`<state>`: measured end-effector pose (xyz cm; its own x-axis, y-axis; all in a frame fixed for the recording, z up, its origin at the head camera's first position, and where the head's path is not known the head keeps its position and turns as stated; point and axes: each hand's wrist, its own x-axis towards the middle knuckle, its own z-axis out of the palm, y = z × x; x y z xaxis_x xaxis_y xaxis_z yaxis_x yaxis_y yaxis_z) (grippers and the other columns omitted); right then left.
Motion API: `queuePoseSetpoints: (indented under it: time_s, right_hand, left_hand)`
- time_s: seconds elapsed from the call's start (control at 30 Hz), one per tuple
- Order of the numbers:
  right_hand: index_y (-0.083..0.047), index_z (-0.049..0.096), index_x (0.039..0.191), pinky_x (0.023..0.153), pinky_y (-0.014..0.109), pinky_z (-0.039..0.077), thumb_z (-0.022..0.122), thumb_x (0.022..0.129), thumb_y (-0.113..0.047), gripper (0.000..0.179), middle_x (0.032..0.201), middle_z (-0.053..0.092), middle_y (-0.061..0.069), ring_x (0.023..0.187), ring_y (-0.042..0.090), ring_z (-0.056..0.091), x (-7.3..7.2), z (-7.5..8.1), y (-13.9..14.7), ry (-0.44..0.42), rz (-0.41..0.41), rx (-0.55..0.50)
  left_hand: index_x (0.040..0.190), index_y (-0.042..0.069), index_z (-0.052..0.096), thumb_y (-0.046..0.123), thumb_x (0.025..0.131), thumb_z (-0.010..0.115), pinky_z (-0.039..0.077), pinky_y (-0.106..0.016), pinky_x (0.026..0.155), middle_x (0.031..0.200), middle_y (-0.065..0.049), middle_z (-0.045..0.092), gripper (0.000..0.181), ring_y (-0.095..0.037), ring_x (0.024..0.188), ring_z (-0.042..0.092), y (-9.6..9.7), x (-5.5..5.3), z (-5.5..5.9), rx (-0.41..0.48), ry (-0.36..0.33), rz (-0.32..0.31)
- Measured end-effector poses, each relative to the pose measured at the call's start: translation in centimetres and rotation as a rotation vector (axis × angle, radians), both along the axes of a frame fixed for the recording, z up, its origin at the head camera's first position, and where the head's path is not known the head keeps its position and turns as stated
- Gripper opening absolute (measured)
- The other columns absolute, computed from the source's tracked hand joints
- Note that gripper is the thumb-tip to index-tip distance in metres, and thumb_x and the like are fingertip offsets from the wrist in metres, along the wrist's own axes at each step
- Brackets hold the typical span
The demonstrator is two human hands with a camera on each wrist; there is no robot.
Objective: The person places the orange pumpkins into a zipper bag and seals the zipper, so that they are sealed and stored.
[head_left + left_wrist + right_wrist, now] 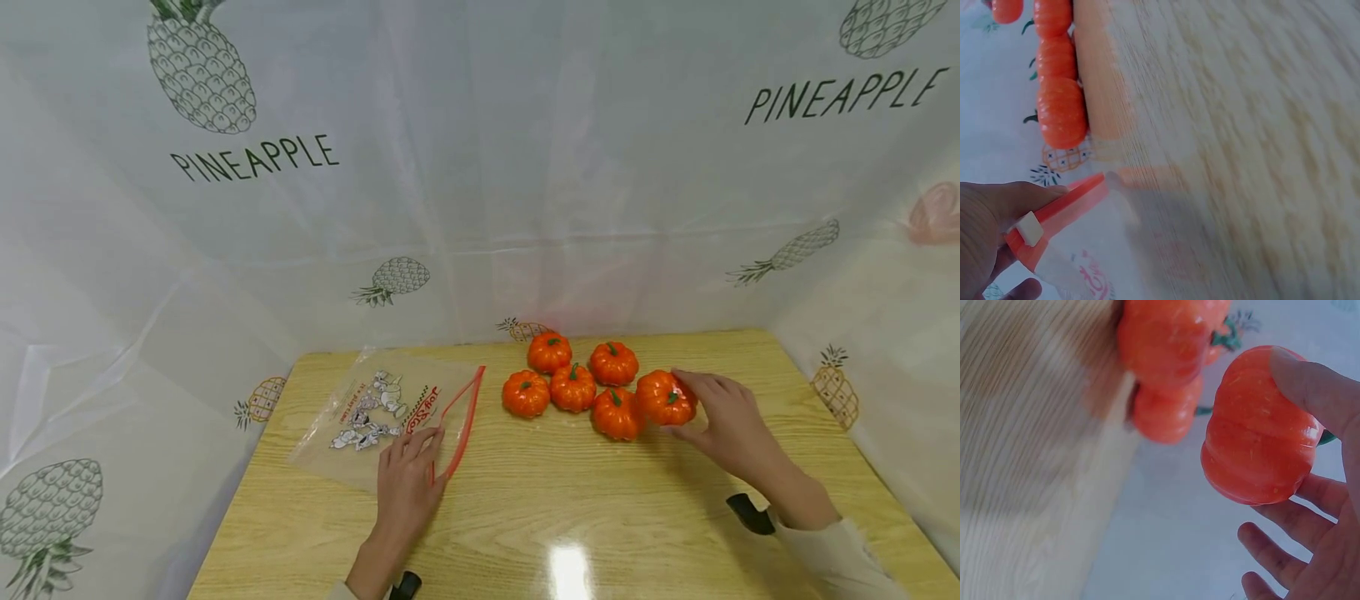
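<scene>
My right hand (pixel 731 425) holds a small orange toy pumpkin (pixel 666 397) with a green stem between thumb and fingers. In the right wrist view the pumpkin (pixel 1260 431) is lifted off the wood, the thumb on one side and fingertips on the other. Several more pumpkins (pixel 573 388) sit clustered to its left. My left hand (pixel 407 479) pinches the red zip edge of a clear zip bag (pixel 322 433) printed with cartoon figures, which lies flat. Up close, a white slider (pixel 1030 229) shows on the red strip (pixel 1075 203) beside the thumb.
The wooden table (pixel 517 517) reaches back to a hanging white sheet (pixel 480 167) printed with pineapples, which also runs along both sides. Black straps (pixel 750 514) are at the wrists. A bright light reflection lies on the front of the tabletop.
</scene>
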<state>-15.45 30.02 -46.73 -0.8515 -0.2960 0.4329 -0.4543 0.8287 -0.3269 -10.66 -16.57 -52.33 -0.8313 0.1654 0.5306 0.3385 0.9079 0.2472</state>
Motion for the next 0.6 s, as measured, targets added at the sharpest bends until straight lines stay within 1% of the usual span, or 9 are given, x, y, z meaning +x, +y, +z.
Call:
queuePoseSetpoints:
  time_s: [0.1,0.27,0.47,0.6]
  right_hand:
    - [0.003,0.059,0.142,0.096,0.075,0.033,0.100,0.068,-0.018,0.087,0.130,0.066,0.026,0.119,0.055,0.052,0.4,0.3,-1.1,0.007,0.030,-0.010]
    - [-0.001,0.059,0.143,0.097,0.073,0.034,0.101,0.067,-0.019,0.088,0.131,0.067,0.022,0.121,0.050,0.054,0.9,0.5,-3.1,0.003,0.077,-0.021]
    - [-0.006,0.061,0.143,0.098,0.070,0.037,0.102,0.065,-0.020,0.090,0.130,0.069,0.017,0.122,0.044,0.056,1.3,0.3,-5.5,0.018,0.139,-0.022]
    - [-0.007,0.061,0.144,0.099,0.066,0.038,0.102,0.064,-0.020,0.091,0.131,0.069,0.014,0.121,0.042,0.058,1.5,0.1,-7.1,0.022,0.182,-0.035]
  left_hand:
    - [0.128,0.003,0.076,0.007,0.064,0.099,0.045,-0.052,0.097,0.126,-0.005,0.071,0.069,-0.033,0.117,0.060,0.0,0.0,0.1,0.009,-0.008,0.001]
    - [0.127,0.002,0.077,0.006,0.062,0.099,0.045,-0.052,0.095,0.126,-0.006,0.071,0.068,-0.033,0.117,0.059,0.1,-0.1,0.1,0.014,0.007,-0.003]
    - [0.126,0.001,0.077,0.006,0.061,0.100,0.045,-0.051,0.095,0.127,-0.007,0.071,0.069,-0.034,0.116,0.060,0.3,-0.1,0.0,0.038,0.014,-0.009]
    - [0.125,0.001,0.077,0.006,0.060,0.100,0.045,-0.051,0.094,0.126,-0.007,0.071,0.069,-0.033,0.115,0.060,0.5,-0.2,0.0,0.038,0.038,-0.016]
